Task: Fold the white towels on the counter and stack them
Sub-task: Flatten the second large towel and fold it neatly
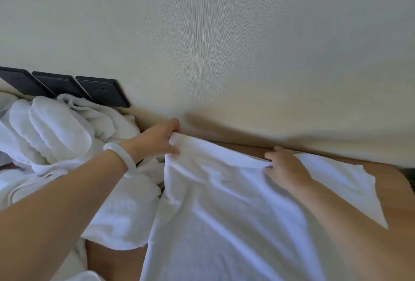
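a white towel (pixel 224 202) lies spread and rumpled on the wooden tabletop (pixel 399 190), its far edge close to the wall (pixel 224 44) and its near part running out of view at the bottom. the left hand (pixel 157 140) pinches the towel's far left corner between thumb and curled fingers. the right hand (pixel 285 168) grips the towel's far edge further right, fingers curled over a fold. a pale bracelet (pixel 121 157) sits on the left wrist. left of the towel, touching it, lies a heap of white towels (pixel 56 128). beyond that heap, three dark wall plates (pixel 101 92) are on the wall.
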`<state>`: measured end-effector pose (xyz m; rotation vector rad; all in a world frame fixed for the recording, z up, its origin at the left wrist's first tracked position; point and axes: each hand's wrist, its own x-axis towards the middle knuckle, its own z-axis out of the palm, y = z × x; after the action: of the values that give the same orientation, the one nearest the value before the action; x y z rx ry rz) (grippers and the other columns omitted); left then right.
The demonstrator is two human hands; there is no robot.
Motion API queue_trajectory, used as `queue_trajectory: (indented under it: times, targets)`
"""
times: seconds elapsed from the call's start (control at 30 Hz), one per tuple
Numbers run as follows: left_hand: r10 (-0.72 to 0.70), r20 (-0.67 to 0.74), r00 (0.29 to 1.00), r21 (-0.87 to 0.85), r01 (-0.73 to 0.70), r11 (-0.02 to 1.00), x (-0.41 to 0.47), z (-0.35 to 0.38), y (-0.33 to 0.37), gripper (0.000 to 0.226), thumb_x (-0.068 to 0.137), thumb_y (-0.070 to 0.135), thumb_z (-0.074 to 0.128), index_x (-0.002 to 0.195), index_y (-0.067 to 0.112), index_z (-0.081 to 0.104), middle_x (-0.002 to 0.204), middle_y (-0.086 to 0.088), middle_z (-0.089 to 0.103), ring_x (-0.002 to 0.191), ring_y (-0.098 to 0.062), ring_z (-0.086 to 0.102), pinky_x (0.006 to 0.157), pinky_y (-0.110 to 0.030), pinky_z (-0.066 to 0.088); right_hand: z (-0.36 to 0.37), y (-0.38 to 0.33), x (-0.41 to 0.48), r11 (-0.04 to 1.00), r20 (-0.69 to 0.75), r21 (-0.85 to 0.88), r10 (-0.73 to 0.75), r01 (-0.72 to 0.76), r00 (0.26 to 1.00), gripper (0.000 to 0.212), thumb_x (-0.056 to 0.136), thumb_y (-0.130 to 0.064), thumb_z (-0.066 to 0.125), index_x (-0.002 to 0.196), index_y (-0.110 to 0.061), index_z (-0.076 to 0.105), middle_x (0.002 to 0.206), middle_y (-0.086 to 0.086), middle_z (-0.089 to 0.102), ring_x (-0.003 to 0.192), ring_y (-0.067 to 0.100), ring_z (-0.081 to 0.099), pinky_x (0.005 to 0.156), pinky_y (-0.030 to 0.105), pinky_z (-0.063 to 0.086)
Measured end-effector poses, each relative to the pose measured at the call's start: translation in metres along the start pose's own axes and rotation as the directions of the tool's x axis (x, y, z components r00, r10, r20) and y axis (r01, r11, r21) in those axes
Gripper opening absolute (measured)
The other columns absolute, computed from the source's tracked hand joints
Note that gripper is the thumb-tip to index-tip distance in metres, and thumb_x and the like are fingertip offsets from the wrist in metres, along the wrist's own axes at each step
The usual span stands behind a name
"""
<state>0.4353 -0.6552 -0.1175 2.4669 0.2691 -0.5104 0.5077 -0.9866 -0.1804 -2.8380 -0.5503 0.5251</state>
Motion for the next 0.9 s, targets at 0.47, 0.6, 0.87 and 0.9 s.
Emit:
queue_trajectory:
  times: [0.47, 0.6, 0.87, 0.9]
  targets:
    - [-0.358, -0.450, 0.818, -0.520, 0.086, 0.850, 0.012, 0.060, -0.007, 0.016, 0.085, -0.003, 0.051, 0.096, 0.008, 0.055, 0.093, -0.016, 0.067, 0.090, -0.037, 0.064, 0.074, -0.044, 0.054, 0.012, -0.029, 0.015, 0.930, -0.465, 0.368, 0.185, -0.001, 0.866, 0.024, 0.085, 0.013, 0.051, 0.105, 0.002, 0.057, 0.110, 0.022, 0.053, 0.093, 0.037, 0.054, 0.071, 0.034, 0.033]
    - [-0.155, -0.408, 0.900, -0.173, 0.090, 0.981, 0.008, 0.099, -0.018, 0.060, 0.088, 0.001, 0.060, 0.143, 0.005, 0.036, 0.152, -0.017, 0.032, 0.138, -0.033, 0.035, 0.109, -0.034, 0.029, 0.058, -0.034, -0.008, 0.969, -0.296, 0.243, 0.110, -0.036, 0.949, 0.071, 0.078, 0.015, 0.054, 0.145, 0.000, 0.034, 0.157, 0.020, 0.021, 0.137, 0.039, 0.037, 0.103, 0.041, 0.042]
    - [0.292, -0.211, 0.933, 0.433, -0.178, 0.883, -0.077, 0.222, -0.027, 0.062, 0.096, 0.040, 0.035, 0.154, 0.019, 0.027, 0.163, -0.010, 0.015, 0.148, -0.025, 0.022, 0.114, -0.053, 0.020, 0.146, -0.052, -0.080, 0.861, -0.152, -0.199, -0.499, 0.468, 0.853, 0.058, 0.098, -0.035, 0.038, 0.152, -0.016, 0.034, 0.161, 0.006, 0.025, 0.147, 0.023, 0.028, 0.114, 0.053, 0.024]
    - [0.283, -0.232, 0.931, 0.446, -0.157, 0.881, -0.071, 0.222, -0.037, 0.061, 0.098, 0.040, 0.032, 0.155, 0.020, 0.023, 0.164, -0.008, 0.013, 0.150, -0.023, 0.017, 0.117, -0.051, 0.017, 0.145, -0.046, -0.072, 0.883, -0.162, -0.212, -0.455, 0.420, 0.875, 0.058, 0.099, -0.039, 0.037, 0.152, -0.016, 0.035, 0.161, 0.004, 0.026, 0.148, 0.021, 0.026, 0.115, 0.053, 0.023]
